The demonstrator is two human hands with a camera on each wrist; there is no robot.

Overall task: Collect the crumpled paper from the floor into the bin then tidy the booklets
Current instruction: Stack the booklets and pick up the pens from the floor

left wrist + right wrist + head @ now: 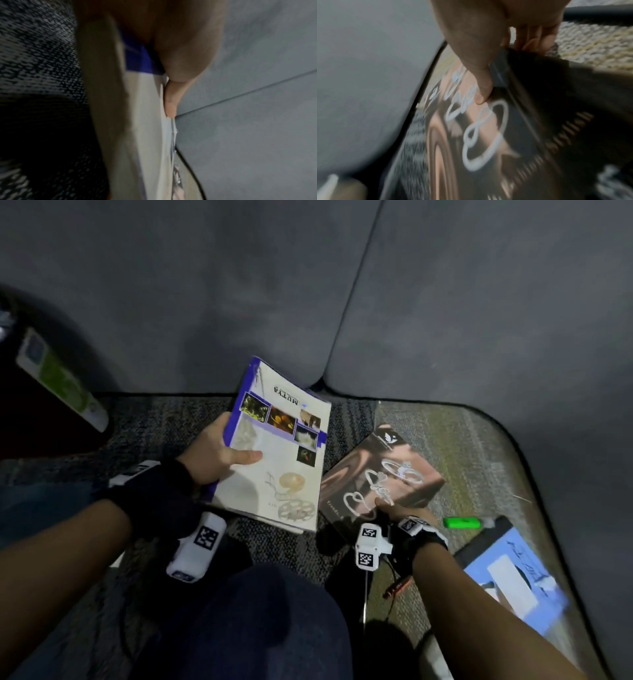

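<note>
A white booklet with a blue spine and small photos (281,446) is lifted off the carpet, and my left hand (219,451) grips its left edge, thumb lying on the cover. The left wrist view shows the same booklet (145,121) edge-on with my thumb (171,100) pressed on it. A brown booklet with white looping jewellery on its cover (380,477) lies to the right. My right hand (390,508) pinches its near edge, thumb on top (481,88) and fingers underneath. No crumpled paper shows in any view.
A grey sofa (342,285) runs along the far side and curves round the right. A blue booklet (513,577) and a green lighter (460,522) lie on the carpet at right. A green-and-white leaflet (58,378) sits at far left. My knee (267,621) is in front.
</note>
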